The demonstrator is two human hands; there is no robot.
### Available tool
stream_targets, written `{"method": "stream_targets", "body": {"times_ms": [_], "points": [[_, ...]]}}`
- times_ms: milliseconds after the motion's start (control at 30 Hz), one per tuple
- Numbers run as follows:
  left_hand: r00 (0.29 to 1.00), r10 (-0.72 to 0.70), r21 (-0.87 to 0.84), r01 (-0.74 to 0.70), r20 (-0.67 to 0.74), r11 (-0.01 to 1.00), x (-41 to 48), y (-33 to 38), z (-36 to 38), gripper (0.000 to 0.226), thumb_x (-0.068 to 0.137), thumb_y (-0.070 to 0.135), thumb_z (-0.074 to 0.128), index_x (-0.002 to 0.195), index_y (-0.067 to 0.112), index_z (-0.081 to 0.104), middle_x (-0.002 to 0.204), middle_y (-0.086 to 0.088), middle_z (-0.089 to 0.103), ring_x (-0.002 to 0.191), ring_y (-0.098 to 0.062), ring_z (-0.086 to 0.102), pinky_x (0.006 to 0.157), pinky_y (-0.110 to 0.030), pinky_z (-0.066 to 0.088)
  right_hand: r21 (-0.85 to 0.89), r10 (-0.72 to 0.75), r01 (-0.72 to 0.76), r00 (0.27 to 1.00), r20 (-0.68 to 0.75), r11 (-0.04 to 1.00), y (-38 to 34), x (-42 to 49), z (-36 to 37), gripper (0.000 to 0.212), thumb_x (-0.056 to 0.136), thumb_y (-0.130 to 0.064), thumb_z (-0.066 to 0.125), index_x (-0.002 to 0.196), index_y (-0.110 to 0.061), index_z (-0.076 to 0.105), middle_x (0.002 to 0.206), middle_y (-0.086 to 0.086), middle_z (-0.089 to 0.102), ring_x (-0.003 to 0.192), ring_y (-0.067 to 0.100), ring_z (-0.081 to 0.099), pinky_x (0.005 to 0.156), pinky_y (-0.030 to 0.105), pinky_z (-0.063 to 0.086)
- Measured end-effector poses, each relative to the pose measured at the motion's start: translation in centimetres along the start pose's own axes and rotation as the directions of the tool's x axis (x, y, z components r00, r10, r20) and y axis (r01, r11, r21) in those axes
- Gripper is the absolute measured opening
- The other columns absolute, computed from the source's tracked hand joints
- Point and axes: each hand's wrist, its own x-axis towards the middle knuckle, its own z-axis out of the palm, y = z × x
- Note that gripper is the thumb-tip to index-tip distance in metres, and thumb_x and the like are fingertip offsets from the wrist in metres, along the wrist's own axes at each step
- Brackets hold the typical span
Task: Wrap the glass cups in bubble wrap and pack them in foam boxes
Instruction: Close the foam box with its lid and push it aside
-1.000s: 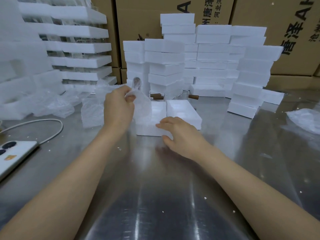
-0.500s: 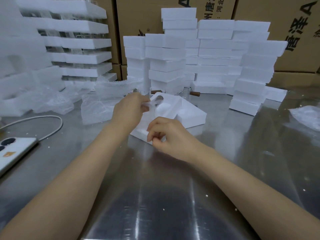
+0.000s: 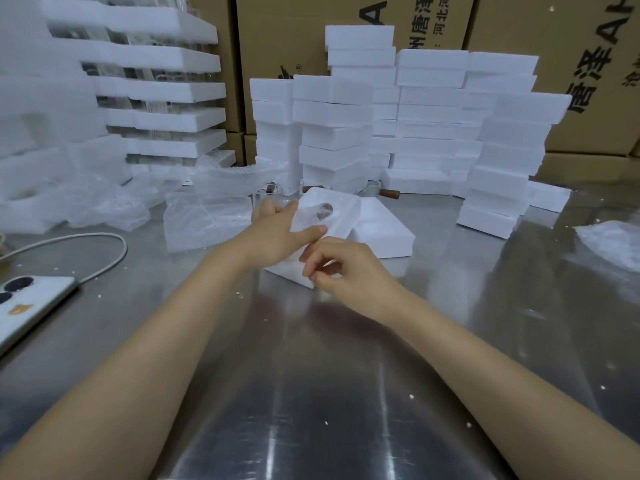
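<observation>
A bubble-wrapped glass cup [image 3: 317, 213] lies in the cavity of a white foam box half [image 3: 346, 202], which is tilted up on the steel table. My left hand [image 3: 277, 233] holds the wrapped cup between thumb and fingers, down in that cavity. My right hand [image 3: 343, 268] grips the near lower corner of the same box half with curled fingers. A second foam box half [image 3: 384, 233] lies flat just to the right, touching it.
Stacks of foam boxes [image 3: 429, 126] stand behind and to the right [image 3: 502, 174]. Loose bubble wrap sheets [image 3: 207, 216] lie at the left. Glass cups with wooden handles [image 3: 388, 192] sit behind the box. A phone [image 3: 24, 303] with a cable is near left. Cardboard cartons line the back.
My left hand brought the wrapped cup down from upright into the foam box. The box half tipped up, and my right hand curled round its near corner.
</observation>
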Motion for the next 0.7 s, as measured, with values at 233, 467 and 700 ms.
{"method": "stream_targets", "body": {"times_ms": [233, 467, 700], "points": [[0.981, -0.084, 0.1, 0.103, -0.176, 0.99, 0.4, -0.1, 1.4, 0.075, 0.091, 0.059, 0.046, 0.143, 0.008, 0.029, 0.141, -0.015, 0.025, 0.133, -0.028, 0.021, 0.105, -0.037, 0.027, -0.083, -0.024, 0.037, 0.988, 0.156, 0.996, -0.2, -0.3, 0.2, 0.021, 0.083, 0.003, 0.059, 0.095, -0.008, 0.071, 0.113, 0.001, 0.052, 0.103, 0.017, 0.056, 0.095, 0.02, 0.044], [0.973, -0.106, 0.076, 0.124, -0.203, 0.989, 0.9, -0.6, 1.6, 0.076, 0.088, 0.062, 0.047, 0.141, 0.009, 0.031, 0.139, -0.017, 0.026, 0.131, -0.03, 0.024, 0.105, -0.039, 0.028, -0.009, -0.023, 0.024, 0.991, 0.131, 1.0, -0.3, -0.1, 0.3, 0.03, 0.08, 0.01, 0.053, 0.09, -0.012, 0.07, 0.11, 0.002, 0.056, 0.1, 0.014, 0.059, 0.09, 0.02, 0.047], [0.991, -0.13, -0.014, 0.13, -0.018, 0.991, 0.5, -2.1, -0.6, 0.13, 0.065, 0.069, 0.071, 0.146, 0.036, -0.025, 0.145, -0.009, 0.014, 0.141, -0.029, 0.015, 0.112, -0.045, 0.022, -0.379, 0.091, -0.256, 0.912, -0.401, 0.889, 3.4, 0.6, -4.1, 0.056, 0.07, 0.014, 0.046, 0.115, -0.013, 0.064, 0.118, 0.0, 0.059, 0.117, 0.019, 0.047, 0.096, 0.02, 0.033]]}}
